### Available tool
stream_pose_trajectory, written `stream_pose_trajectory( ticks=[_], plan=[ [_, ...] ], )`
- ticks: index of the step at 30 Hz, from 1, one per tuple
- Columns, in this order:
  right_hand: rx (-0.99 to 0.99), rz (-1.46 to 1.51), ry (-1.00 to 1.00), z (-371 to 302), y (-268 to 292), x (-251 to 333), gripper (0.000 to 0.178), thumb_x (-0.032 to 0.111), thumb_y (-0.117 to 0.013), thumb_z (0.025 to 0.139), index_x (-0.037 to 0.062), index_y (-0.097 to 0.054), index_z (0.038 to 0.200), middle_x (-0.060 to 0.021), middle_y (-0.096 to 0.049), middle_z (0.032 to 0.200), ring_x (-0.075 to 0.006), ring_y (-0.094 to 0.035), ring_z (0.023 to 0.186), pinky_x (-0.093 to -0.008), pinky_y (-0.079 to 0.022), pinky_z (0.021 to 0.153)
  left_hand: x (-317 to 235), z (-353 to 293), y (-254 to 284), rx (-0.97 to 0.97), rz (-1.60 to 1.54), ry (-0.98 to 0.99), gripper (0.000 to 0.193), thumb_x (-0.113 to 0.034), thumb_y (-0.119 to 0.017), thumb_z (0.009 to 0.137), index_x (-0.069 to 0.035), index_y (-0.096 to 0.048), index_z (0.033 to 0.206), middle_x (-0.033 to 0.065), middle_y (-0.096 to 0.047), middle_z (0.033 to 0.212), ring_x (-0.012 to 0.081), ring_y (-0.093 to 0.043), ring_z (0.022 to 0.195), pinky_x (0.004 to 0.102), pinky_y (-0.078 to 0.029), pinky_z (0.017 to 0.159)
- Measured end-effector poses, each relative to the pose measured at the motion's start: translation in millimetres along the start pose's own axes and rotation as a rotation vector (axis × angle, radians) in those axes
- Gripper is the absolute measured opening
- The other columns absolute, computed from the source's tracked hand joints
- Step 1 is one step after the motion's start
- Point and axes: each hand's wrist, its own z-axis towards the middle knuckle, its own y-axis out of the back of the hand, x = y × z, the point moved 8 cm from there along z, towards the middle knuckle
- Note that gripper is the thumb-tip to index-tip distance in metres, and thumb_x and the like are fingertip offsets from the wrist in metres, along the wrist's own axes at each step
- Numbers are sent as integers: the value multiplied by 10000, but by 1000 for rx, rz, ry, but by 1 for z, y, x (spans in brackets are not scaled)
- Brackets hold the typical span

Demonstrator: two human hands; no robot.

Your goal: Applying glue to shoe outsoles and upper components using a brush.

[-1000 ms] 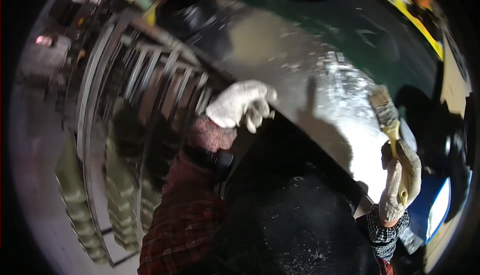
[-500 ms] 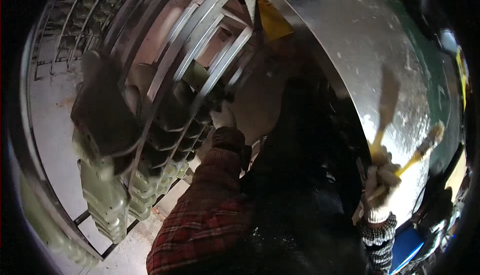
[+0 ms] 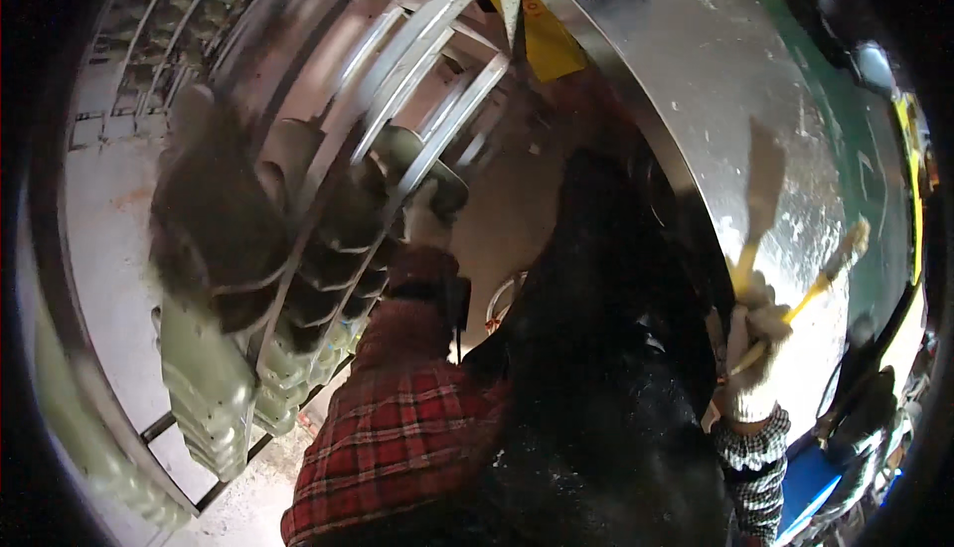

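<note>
My gloved left hand (image 3: 425, 217) reaches into a metal rack (image 3: 452, 140) on the left. It is closed at the edge of a dark grey-green moulded part (image 3: 449, 189), which pokes out past a rack bar; the fingers are dim and partly blurred. Rows of similar rounded parts (image 3: 209, 378) hang or stand in the rack below and to the left. On the right, my gloved right hand (image 3: 757, 343) is closed around a brush (image 3: 813, 297) with a yellow handle. Its pale bristles point up and away, over a shiny metal surface (image 3: 696, 70).
The metal surface curves along my right side, its edge close to my dark apron (image 3: 616, 378). A yellow sheet (image 3: 549, 40) hangs by its far left edge. More racked parts (image 3: 189, 10) stand at the far left. Something blue (image 3: 807, 492) lies at lower right.
My left hand has shifted slightly left and away, and a moulded part now shows more beyond the rack bar beside it. The right hand keeps the brush in nearly the same place.
</note>
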Motion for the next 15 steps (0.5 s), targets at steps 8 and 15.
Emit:
stream_pose_trajectory(
  ticks=[8,15],
  plan=[
    [-20,-391,-28,-15,77,81,237,85,-659,864,63,-618,1096,-135,-644,1044,-252,-628,988,-335,-490,852,-6,-288,-104,528,25,248,671,-257,-622,816,-30,-387,1402,127,-528,1301,240,-517,1189,385,-411,1025],
    [-546,-196,-27,-118,221,38,271,84,-516,963,-16,-565,1210,-120,-586,1144,-194,-574,1041,-306,-460,920,0,-362,-220,1123,525,220,775,-212,-666,715,18,-382,1398,95,-600,1187,166,-577,1032,273,-453,844]
  ],
)
